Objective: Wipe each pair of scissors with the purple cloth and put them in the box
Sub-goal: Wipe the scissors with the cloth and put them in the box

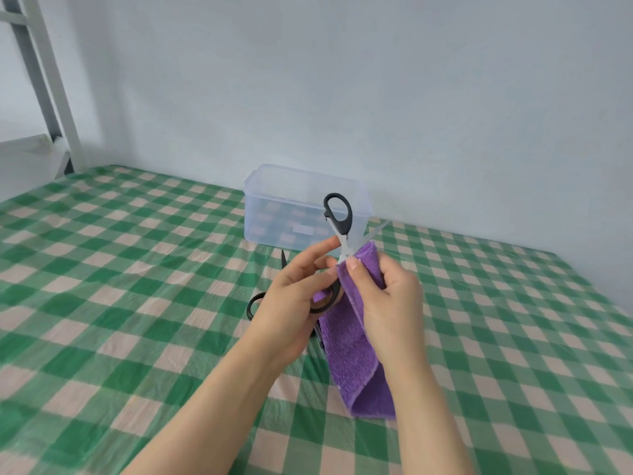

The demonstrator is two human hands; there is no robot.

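Scissors (339,231) with black handles stand up between the two hands, sprung open: one handle loop rises above the fingers, the other sits low inside the left hand (291,303). The purple cloth (356,365) is folded over the blade end at the right hand (387,303) and hangs down below that wrist.

This looks like the wiping step for this pair, and nothing shows through the box's clear walls yet. To do it well, I judge the cloth should stay wrapped over both faces of the steel. It should be drawn from pivot to tip, along the edge and never into it. The left hand needs to hold the handle firm so the blades cannot snap together on the fingers, and each blade wants its own pass.

The left hand's fingers curl round the lower handle, the index finger stretched up toward the pivot. The right hand pinches the cloth against the blade, thumb (352,264) on top and the other fingers curled behind.

A second pair (255,305) lies on the checked tablecloth (137,269) under the left hand, partly hidden. The box (267,207), lidless as far as I can tell, stands just beyond the hands.
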